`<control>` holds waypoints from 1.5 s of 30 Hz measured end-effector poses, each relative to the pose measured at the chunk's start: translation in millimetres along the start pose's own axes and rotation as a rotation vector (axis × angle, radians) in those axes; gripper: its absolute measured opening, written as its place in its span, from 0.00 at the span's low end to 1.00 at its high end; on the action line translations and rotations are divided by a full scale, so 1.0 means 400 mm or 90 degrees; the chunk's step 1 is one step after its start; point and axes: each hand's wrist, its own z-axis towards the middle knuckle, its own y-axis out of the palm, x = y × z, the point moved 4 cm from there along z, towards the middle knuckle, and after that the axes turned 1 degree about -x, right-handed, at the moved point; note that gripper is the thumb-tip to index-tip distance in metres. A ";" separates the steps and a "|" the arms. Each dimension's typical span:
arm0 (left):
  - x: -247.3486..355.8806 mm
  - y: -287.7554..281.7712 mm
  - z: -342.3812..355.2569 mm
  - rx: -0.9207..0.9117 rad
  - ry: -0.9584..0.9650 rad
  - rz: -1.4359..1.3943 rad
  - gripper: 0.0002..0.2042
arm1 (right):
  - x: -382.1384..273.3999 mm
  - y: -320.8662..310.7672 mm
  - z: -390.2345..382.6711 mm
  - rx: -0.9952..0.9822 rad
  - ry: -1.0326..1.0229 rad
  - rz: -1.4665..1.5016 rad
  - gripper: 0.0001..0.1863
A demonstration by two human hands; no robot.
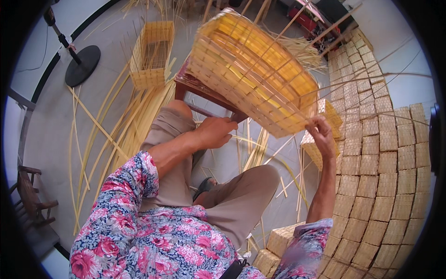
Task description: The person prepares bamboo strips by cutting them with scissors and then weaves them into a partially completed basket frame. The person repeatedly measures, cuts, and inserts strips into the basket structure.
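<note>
Right fingers [318, 126] at the corner of a woven basket [227, 75]

Floor [51, 135]: grey, smooth, extending across the room. Left wall [35, 44]: pale, with a dark skirting band [47, 74] along its foot (curved here by the fisheye lens). Pedestal stand [82, 66]: black, round base, positioned far left. Chair [35, 195]: dark wood with armrests, located at the left edge. Tabletop [202, 87]: reddish-brown wood on legs, centre. Right wall [411, 95]: pale. Lighting: diffuse, shadows soft.
</note>
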 end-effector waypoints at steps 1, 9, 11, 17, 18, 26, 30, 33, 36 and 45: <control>-0.003 0.003 -0.001 0.004 0.000 0.006 0.13 | 0.003 0.004 0.012 0.016 0.014 0.014 0.09; -0.031 0.023 -0.004 -0.007 0.019 0.058 0.15 | 0.008 0.106 -0.120 0.257 0.069 0.104 0.36; -0.048 0.015 -0.009 -0.024 -0.023 -0.044 0.16 | 0.070 0.113 -0.232 0.287 0.127 0.119 0.35; -0.008 -0.018 0.004 -0.068 0.014 -0.025 0.14 | 0.336 0.173 -0.647 0.375 0.473 0.247 0.20; 0.006 -0.006 0.012 -0.090 0.014 -0.014 0.15 | 0.375 0.190 -0.716 0.368 0.547 0.261 0.17; 0.058 0.029 0.024 -0.182 -0.007 0.047 0.14 | 0.571 0.548 -0.955 0.201 0.823 0.400 0.11; 0.036 0.045 0.033 -0.201 0.006 0.076 0.14 | 0.700 0.739 -1.017 0.141 0.827 0.377 0.10; 0.030 0.027 0.024 -0.231 -0.043 0.100 0.15 | 0.717 0.848 -1.020 0.075 0.780 0.159 0.17; 0.013 0.026 -0.001 -0.254 -0.107 0.119 0.14 | 0.718 0.918 -1.036 0.113 0.795 0.046 0.29; -0.020 0.013 -0.046 -0.229 -0.135 0.141 0.14 | 0.660 0.817 -1.019 0.101 0.932 -0.002 0.35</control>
